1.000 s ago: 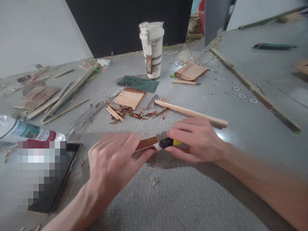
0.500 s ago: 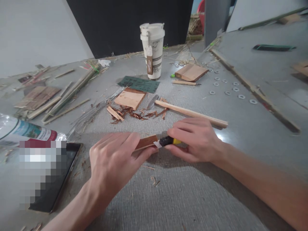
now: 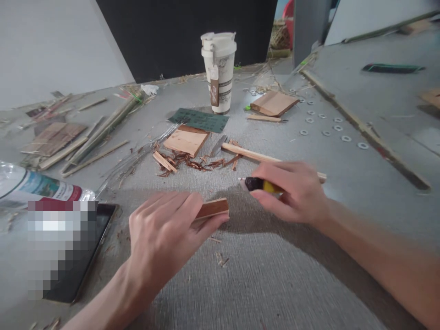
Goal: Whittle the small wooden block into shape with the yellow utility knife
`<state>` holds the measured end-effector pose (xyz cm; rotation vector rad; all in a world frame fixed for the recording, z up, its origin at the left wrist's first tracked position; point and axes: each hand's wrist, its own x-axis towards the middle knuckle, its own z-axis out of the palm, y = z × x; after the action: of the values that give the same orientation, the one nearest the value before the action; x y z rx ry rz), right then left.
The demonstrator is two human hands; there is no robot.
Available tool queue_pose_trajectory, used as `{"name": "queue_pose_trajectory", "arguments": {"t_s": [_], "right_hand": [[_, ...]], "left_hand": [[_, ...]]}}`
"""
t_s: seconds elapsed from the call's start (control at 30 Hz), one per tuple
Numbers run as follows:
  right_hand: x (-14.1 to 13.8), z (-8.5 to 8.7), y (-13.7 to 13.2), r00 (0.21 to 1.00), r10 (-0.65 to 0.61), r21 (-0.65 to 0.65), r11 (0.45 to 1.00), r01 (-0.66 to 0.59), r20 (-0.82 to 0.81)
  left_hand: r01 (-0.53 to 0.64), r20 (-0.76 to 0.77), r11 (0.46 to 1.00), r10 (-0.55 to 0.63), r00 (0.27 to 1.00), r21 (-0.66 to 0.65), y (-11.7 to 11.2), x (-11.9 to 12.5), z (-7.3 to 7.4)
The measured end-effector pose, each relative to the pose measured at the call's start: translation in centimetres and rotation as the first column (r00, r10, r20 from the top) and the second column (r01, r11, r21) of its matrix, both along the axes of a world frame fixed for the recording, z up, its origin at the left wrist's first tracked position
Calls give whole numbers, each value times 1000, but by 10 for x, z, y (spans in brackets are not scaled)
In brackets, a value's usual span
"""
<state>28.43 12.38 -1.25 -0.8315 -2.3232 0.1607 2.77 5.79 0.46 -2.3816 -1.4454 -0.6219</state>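
My left hand [image 3: 168,220] is closed around a small flat piece of wood [image 3: 216,207], brown on its upper face, with its right end sticking out past the fingers. My right hand [image 3: 288,190] grips a black and yellow utility knife [image 3: 256,183], its short blade pointing left. The blade is apart from the wood, above and to the right of its end. Just beyond lie dark brown shavings [image 3: 189,162] and a light square wood block [image 3: 187,140]. A long wooden stick [image 3: 250,152] with a flat metal tip lies behind my right hand.
A lidded cup [image 3: 219,75] stands behind green sandpaper [image 3: 199,120]. Washers [image 3: 326,133] and another wood block [image 3: 274,103] are scattered to the right. On the left are a lying plastic bottle [image 3: 44,185], a dark tablet-like slab [image 3: 92,247] and wood strips [image 3: 103,128].
My right hand has drawn the knife away from the wood, up and to the right. My left hand keeps hold of the wood and has barely shifted.
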Motion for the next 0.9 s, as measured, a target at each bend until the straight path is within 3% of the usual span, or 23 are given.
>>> {"name": "queue_pose_trajectory", "arguments": {"t_s": [0.23, 0.9], "right_hand": [[-2, -4, 1, 977, 185, 17, 982, -188, 107], [-13, 2, -10, 970, 128, 138, 978, -159, 208]], "left_hand": [[7, -5, 1000, -7, 1000, -3, -1, -2, 0], [13, 15, 999, -13, 1000, -43, -1, 0, 0]]}}
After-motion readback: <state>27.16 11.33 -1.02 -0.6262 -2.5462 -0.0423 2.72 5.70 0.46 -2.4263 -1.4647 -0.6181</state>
